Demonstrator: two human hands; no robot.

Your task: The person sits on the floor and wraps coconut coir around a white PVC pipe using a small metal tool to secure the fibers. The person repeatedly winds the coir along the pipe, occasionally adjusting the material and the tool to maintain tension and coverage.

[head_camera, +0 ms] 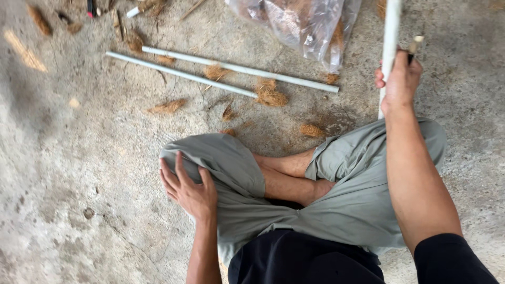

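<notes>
Right hand [401, 81]: grip pinching upright white pipe [390, 47]. Left hand [188, 190]: grip spread flat on knee [221, 158]. Clear plastic bag [302, 23], crumpled, brown fibre inside, just left of pipe.

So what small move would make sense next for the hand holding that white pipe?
Probably steady it: the right hand grips the upright white pipe alone, while the left hand rests idle on the knee, free to come across.

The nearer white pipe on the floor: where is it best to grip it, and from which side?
Grip the nearer white pipe from above, probably at its bare left part, fingers across its width. It lies flat on the concrete floor, and fibre tufts crowd its right end. The left hand is free.
</notes>
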